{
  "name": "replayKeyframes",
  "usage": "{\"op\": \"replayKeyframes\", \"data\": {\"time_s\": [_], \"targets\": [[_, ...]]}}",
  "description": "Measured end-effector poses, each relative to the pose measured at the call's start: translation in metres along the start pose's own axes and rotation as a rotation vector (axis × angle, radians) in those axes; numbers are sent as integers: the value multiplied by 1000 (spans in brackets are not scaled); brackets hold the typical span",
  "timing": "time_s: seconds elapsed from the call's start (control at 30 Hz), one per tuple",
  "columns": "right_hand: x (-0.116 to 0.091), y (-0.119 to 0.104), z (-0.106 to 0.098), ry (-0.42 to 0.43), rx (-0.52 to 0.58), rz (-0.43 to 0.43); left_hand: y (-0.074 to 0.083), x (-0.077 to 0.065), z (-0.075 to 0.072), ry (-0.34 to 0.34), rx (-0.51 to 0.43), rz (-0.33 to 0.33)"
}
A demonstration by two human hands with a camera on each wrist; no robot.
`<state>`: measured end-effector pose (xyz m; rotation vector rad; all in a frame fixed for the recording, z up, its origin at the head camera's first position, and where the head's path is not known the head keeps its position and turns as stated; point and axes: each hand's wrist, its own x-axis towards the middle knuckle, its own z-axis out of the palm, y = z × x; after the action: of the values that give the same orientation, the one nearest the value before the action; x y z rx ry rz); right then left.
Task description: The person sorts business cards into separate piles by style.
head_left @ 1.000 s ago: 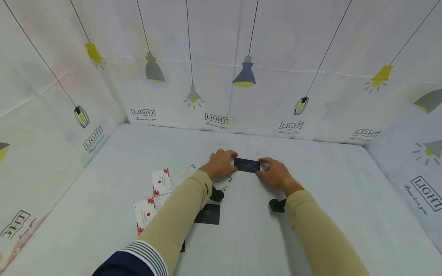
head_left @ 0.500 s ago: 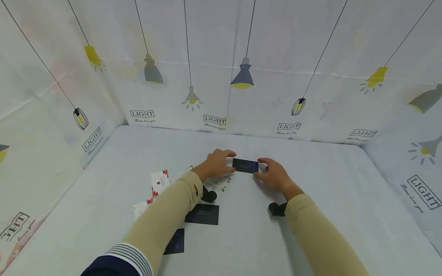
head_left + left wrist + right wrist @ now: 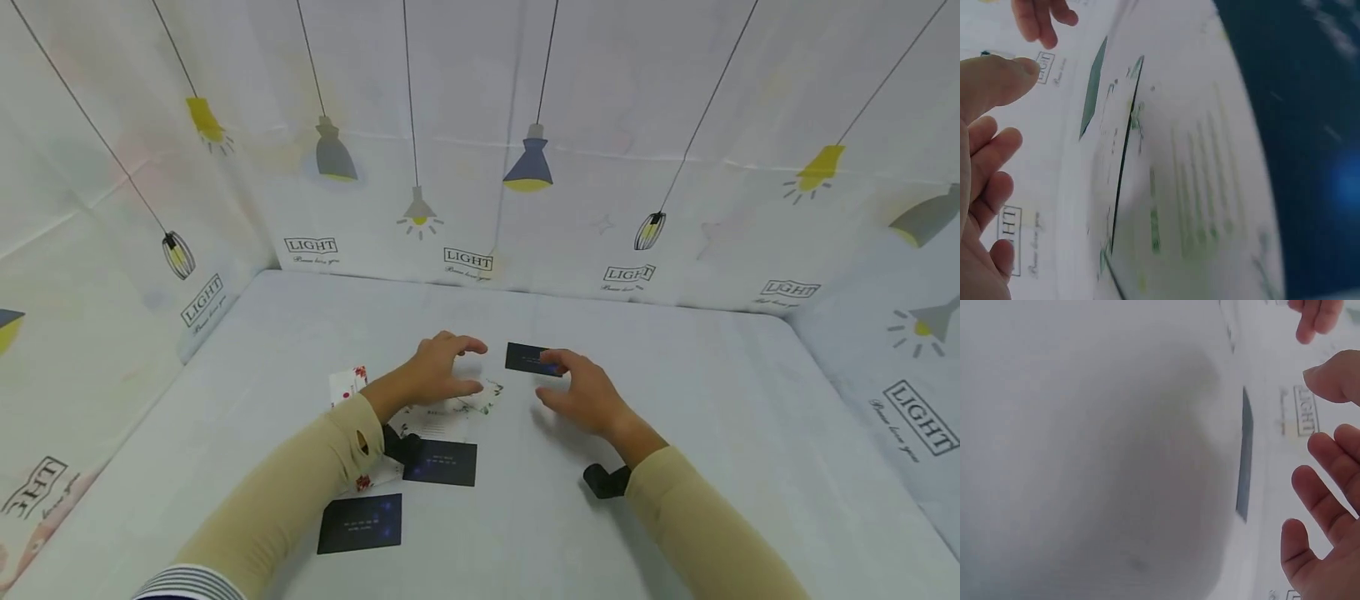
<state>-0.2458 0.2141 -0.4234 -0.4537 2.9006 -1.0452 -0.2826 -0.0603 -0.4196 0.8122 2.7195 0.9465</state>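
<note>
Card (image 3: 522, 357), dark with tiny pale lettering, lying flat on the white table (image 3: 540, 517), kinda far out and a bit right of center. Right hand (image 3: 588, 398) just beside its right end: released, thumb and fingers apart, not gripping anything. Index finger overlapping the right end in the head view, but honestly can't tell if touching or just above. Thumb just below the lower right corner.

Left hand (image 3: 435, 371) loose too, thumb and index finger spread with a wide gap, nothing held. Near the left edge of that far card, but apart from it.

Under and around the left hand, a bit of a pile: leafy card (image 3: 483, 402), white with green sprigs, partly hidden by the thumb, plus a pale card (image 3: 435, 427), only partly showing. Big blurry green print up close in the left wrist view. Nearer the body, black card (image 3: 446, 467) with small lettering, and well below the hand, bluish card (image 3: 360, 523) with glowing spots. Also a red-flowered card (image 3: 347, 382) poking out past the left forearm.

Tan sleeves (image 3: 712, 525) on both arms, black gadget (image 3: 606, 482) at the right wrist. Behind everything, pale backdrop (image 3: 375, 67) with printed lamps.
</note>
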Motion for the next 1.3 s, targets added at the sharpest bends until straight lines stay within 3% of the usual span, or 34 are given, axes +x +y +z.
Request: {"op": "replayKeyframes", "data": {"time_s": [0.37, 0.53, 0.8, 1.03, 1.3], "targets": [[-19, -32, 9, -30, -19, -123, -6, -65, -12, 6, 0, 18], [-26, -45, 19, -59, -3, -101, -1, -84, -10, -31, 4, 28], [-34, -61, 40, -128, 11, -98, -4, -103, -8, -80, 40, -31], [-39, -65, 56, -204, 14, -113, -13, -112, 0, -121, 83, -53], [-41, -67, 69, -245, -57, -161, -18, -118, 4, -121, 92, -4]]}}
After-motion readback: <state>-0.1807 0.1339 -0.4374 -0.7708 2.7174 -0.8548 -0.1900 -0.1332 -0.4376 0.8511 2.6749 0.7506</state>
